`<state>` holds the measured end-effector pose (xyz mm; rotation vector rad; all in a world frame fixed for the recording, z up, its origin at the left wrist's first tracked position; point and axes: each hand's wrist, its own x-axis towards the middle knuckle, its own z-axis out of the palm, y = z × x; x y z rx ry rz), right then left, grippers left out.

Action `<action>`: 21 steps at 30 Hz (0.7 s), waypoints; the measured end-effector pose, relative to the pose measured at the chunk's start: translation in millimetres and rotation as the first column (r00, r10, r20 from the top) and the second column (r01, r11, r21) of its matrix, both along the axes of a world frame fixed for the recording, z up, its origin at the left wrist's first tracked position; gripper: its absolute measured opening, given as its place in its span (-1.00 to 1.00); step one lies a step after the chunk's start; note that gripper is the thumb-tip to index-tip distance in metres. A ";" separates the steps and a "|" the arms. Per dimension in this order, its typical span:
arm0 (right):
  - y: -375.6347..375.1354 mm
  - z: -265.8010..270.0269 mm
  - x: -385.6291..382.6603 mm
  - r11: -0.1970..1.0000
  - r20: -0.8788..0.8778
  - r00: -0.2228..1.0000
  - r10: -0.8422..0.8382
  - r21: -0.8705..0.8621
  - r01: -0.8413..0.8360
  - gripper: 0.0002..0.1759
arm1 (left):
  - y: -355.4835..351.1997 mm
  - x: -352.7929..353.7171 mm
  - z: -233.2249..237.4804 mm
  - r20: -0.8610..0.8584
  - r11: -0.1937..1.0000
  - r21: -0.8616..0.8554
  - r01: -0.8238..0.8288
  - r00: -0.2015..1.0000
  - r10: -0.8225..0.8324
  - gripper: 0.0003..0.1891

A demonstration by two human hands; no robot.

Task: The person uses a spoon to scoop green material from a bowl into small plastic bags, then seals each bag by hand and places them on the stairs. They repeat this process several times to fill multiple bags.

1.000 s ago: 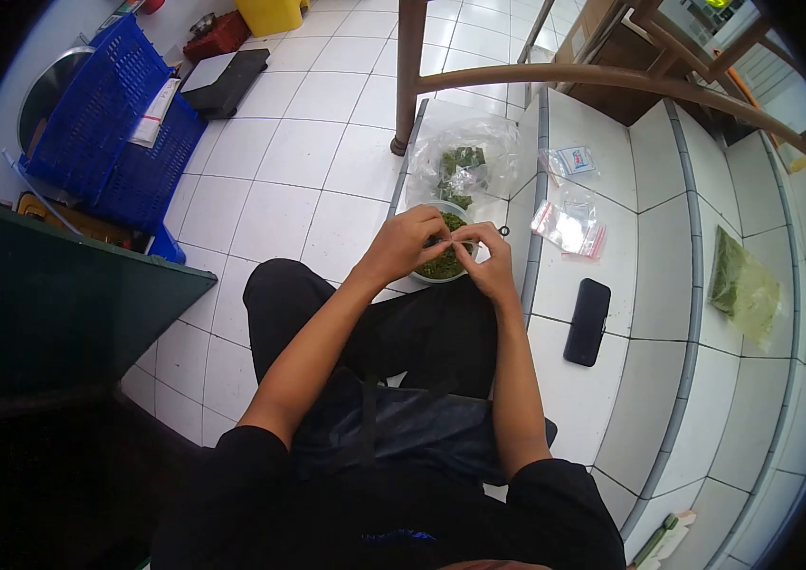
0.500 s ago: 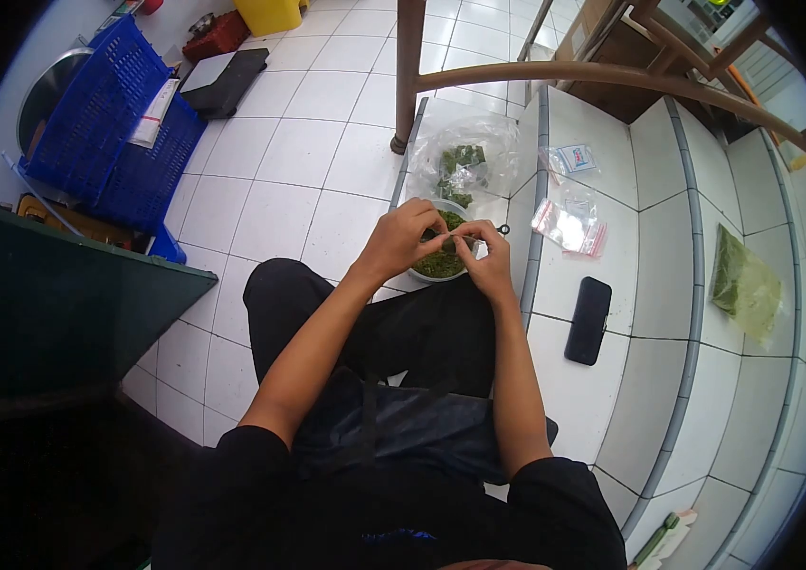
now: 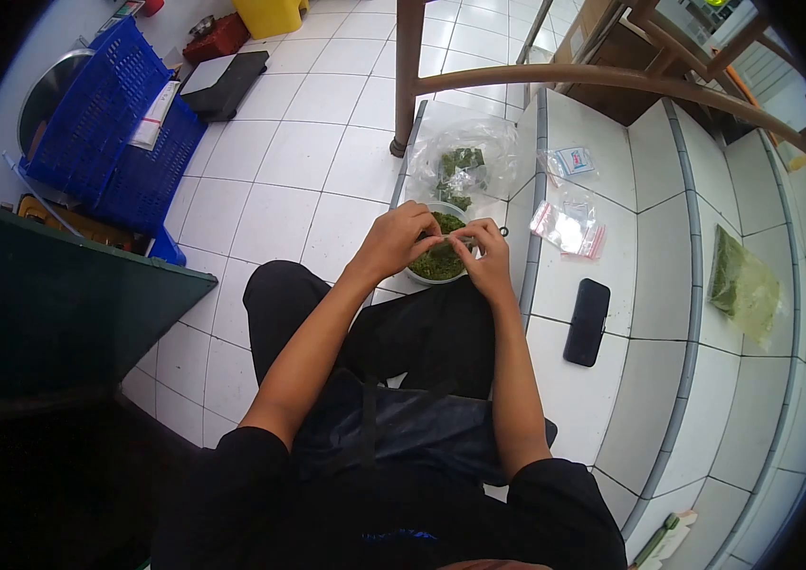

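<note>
A round clear tub (image 3: 437,277) of chopped green leafy matter (image 3: 439,262) stands on the lowest tiled step, just beyond my knees. Over its left side is my left hand (image 3: 399,239), thumb and fingers pinched together. My right hand (image 3: 489,258) is over the right side, also pinching, its fingertips almost meeting those of the left. Whatever lies between the fingertips is too small to make out. Behind the tub, an open clear plastic bag (image 3: 504,152) holds more green leaves (image 3: 463,163).
Small plastic packets (image 3: 569,231) and a black phone (image 3: 588,321) lie on the step to the right. Higher up is a bag of green matter (image 3: 743,285). A brown metal railing (image 3: 555,74) crosses beyond. Blue crates (image 3: 108,123) stand at the left.
Both hands stay over the tub; the fingers have shifted only slightly. The tub appears a little further left and lower.
</note>
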<state>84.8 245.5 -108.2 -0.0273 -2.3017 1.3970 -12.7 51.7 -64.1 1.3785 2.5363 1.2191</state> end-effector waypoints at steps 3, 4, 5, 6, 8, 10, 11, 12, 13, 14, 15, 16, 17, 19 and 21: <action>3.8 -3.8 1.3 0.998 0.132 0.990 0.054 -0.032 -0.050 -0.86 | -2.6 -7.7 -7.1 -0.045 0.993 -0.113 0.044 0.998 -0.049 -0.83; 3.8 -1.8 2.8 0.986 0.248 0.960 0.132 -0.129 -0.102 -0.85 | -5.3 -8.4 -7.9 -0.051 0.993 -0.109 0.045 0.997 -0.051 -0.83; 5.2 -2.4 3.0 0.987 0.243 0.961 0.129 -0.123 -0.101 -0.85 | -8.9 -7.6 -9.1 0.015 0.988 -0.155 0.027 1.000 -0.025 -0.80; 6.9 -8.1 3.1 0.966 0.325 0.920 0.219 -0.205 -0.157 -0.84 | -11.4 -7.2 -9.0 0.082 0.979 -0.202 0.011 0.997 0.006 -0.76; 11.6 -27.7 0.9 0.939 0.348 0.890 0.294 -0.278 -0.202 -0.80 | -13.5 -7.2 -6.6 0.130 0.976 -0.212 -0.042 0.989 0.071 -0.73; 13.0 -16.6 -0.5 0.903 0.329 0.914 0.238 -0.423 -0.082 -0.79 | -16.2 -10.7 -6.9 0.196 0.969 -0.226 -0.102 0.969 0.148 -0.63; 13.5 -11.5 -2.0 0.830 0.321 0.930 0.178 -0.557 0.033 -0.78 | -17.4 -12.0 -7.4 0.197 0.969 -0.226 -0.099 0.970 0.145 -0.63; 10.6 -9.6 -7.9 0.779 0.149 0.984 0.094 -0.626 0.020 -0.68 | -18.4 -13.1 -7.9 0.170 0.969 -0.224 -0.105 0.975 0.145 -0.64; 9.0 -7.1 -7.2 0.780 0.149 0.985 0.091 -0.625 0.022 -0.68 | -19.1 -14.0 -8.1 0.143 0.969 -0.222 -0.112 0.979 0.146 -0.65; 7.1 -4.7 -5.9 0.754 0.143 0.990 0.008 -0.650 0.088 -0.63 | -19.4 -14.4 -8.5 0.144 0.969 -0.219 -0.110 0.979 0.143 -0.65; 5.2 1.7 -4.3 0.722 0.139 0.987 -0.077 -0.675 0.152 -0.58 | -19.4 -14.5 -8.9 0.172 0.955 -0.283 -0.091 0.975 0.144 -0.66; 12.8 -9.2 -2.1 0.764 0.221 0.973 -0.064 -0.616 0.190 -0.51 | -19.3 -14.8 -9.2 0.199 0.937 -0.344 -0.069 0.969 0.144 -0.67; 16.3 -14.9 -4.0 0.766 0.219 0.973 -0.073 -0.613 0.196 -0.51 | -19.4 -15.0 -9.5 0.199 0.939 -0.339 -0.061 0.971 0.135 -0.67; 19.1 -8.5 -5.7 0.886 0.155 0.952 -0.264 -0.350 0.303 -0.58 | -18.5 -13.4 -12.7 0.270 0.937 -0.349 0.024 0.960 0.076 -0.70; 22.4 -2.3 2.0 0.887 0.130 0.909 -0.397 -0.200 0.416 -0.67 | -17.2 -12.2 -13.8 0.234 0.942 -0.334 0.033 0.971 0.049 -0.69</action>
